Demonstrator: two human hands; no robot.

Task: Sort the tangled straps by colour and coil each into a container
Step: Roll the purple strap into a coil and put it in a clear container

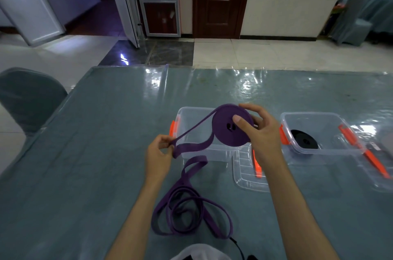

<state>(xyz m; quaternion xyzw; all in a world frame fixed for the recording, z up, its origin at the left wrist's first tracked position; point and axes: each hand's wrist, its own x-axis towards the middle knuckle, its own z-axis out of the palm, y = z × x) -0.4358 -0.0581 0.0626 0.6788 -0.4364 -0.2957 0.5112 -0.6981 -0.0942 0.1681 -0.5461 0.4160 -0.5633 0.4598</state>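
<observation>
**tapefan:** So how far along is this? Using the left container (192,115) as the anchor: it's sitting mid-worktop (106,121), clear plastic, orange latch, nothing lying inside as far as I can see.

**coil_guy:** About halfway, I'd guess. The right container (323,130), further right of it, is already holding a coiled black strap (304,142), so that colour looks done. A clear lid (244,174) is lying just in front of the left container's right corner.

**tapefan:** And the purple strap (191,213)?

**coil_guy:** A good length is lying loose in loops on the worktop, nearer the person than the left container. The purple coil (223,132) is being held up right over that container. The right hand (263,136) is gripping it, fingers curled round the rim, thumb pressing the flat face. The left hand (159,153), just left of the container's front, is pinching the feeding strand.

**tapefan:** So: finish winding, then drop it in.
</observation>
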